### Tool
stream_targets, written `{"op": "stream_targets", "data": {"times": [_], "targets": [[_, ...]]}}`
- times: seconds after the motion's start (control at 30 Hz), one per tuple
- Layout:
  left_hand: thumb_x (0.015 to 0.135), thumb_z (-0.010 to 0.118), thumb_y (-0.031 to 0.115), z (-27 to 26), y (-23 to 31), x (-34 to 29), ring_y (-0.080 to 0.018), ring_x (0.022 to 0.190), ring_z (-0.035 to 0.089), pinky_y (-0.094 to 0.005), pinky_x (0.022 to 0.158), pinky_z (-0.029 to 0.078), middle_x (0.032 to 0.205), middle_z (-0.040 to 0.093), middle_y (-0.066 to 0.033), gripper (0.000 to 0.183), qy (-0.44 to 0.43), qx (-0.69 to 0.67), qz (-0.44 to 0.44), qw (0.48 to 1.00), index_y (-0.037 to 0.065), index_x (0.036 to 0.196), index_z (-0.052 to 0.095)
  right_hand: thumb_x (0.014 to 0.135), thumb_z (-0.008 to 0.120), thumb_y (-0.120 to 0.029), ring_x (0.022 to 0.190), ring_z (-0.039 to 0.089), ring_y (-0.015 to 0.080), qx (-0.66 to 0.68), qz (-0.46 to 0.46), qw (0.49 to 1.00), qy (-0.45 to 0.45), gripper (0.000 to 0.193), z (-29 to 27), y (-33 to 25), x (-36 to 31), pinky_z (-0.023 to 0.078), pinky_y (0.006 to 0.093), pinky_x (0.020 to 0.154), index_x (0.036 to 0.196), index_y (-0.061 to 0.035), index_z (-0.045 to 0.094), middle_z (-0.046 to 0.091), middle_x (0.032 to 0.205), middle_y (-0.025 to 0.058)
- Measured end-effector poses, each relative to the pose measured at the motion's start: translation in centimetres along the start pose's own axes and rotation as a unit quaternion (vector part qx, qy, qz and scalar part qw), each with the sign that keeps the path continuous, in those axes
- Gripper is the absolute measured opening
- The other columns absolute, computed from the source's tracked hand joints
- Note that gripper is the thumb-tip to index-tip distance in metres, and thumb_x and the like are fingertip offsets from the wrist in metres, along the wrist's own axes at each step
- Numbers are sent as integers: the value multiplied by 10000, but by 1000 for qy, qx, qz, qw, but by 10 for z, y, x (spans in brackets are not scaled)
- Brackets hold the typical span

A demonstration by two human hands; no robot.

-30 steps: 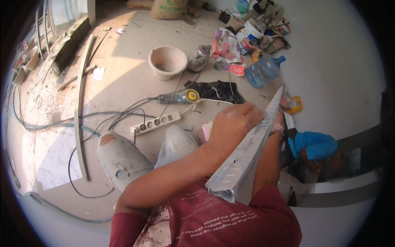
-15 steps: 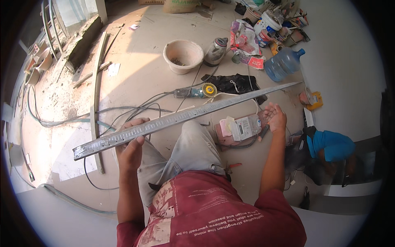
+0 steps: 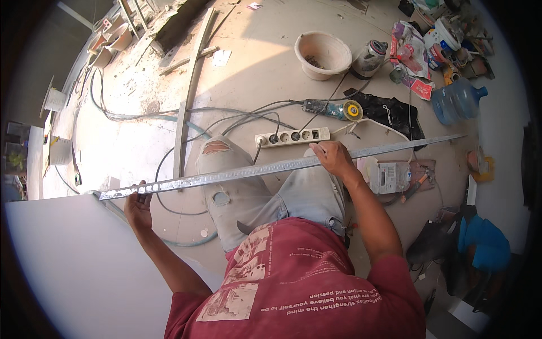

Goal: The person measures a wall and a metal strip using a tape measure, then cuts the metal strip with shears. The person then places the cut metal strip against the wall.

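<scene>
A long grey metal profile (image 3: 237, 174) with a row of small slots lies across in front of me, over my knees, its right end slightly higher. My left hand (image 3: 139, 212) grips it near its left end, fingers closed around the edge from below. Nearer the other end, my right hand (image 3: 334, 158) is closed over the profile from above, beside my right knee. Just beyond the profile is a white power strip (image 3: 291, 137) with plugs in it. An angle grinder (image 3: 333, 109) with a yellow disc lies on the floor farther off, next to a black cloth or bag (image 3: 384, 110).
A pale tub (image 3: 323, 55) and a jug-like container (image 3: 370, 59) stand at the back. A blue water bottle (image 3: 458, 100) lies right, near piled buckets (image 3: 446, 35). Cables (image 3: 237, 116) cross the floor. A long batten (image 3: 189, 101) lies left; a blue cloth (image 3: 484, 240) is at right.
My right hand, open and apart from the profile before, now grips it. My left hand has moved left with its end. The view has turned left, and the power strip has come into sight.
</scene>
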State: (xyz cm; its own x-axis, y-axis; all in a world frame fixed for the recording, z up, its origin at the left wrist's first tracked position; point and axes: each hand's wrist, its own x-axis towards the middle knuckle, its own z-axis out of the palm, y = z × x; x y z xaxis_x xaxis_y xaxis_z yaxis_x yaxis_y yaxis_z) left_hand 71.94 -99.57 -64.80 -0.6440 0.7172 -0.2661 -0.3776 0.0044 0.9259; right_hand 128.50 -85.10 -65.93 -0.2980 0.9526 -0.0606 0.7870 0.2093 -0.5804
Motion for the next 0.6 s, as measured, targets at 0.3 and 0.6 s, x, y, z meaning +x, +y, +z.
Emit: {"op": "stream_targets", "data": {"times": [0.3,0.6], "targets": [[834,739,229,220,-11,-102,-292,919,630,-418,793,488,955,644,-138,320,-143,624,319,699,21,1041,611,937,543,-393,751,652,450,-42,81,995,-31,432,42,-5,16,510,533,731,729,-41,680,669,777,247],[892,528,183,310,-158,-128,-309,785,706,-417,690,553,853,691,-172,176,-446,715,232,486,30,937,604,947,528,-340,841,654,427,-64,29,997,-21,361,47,-3,19,501,526,795,909,-7,661,677,893,247]]}}
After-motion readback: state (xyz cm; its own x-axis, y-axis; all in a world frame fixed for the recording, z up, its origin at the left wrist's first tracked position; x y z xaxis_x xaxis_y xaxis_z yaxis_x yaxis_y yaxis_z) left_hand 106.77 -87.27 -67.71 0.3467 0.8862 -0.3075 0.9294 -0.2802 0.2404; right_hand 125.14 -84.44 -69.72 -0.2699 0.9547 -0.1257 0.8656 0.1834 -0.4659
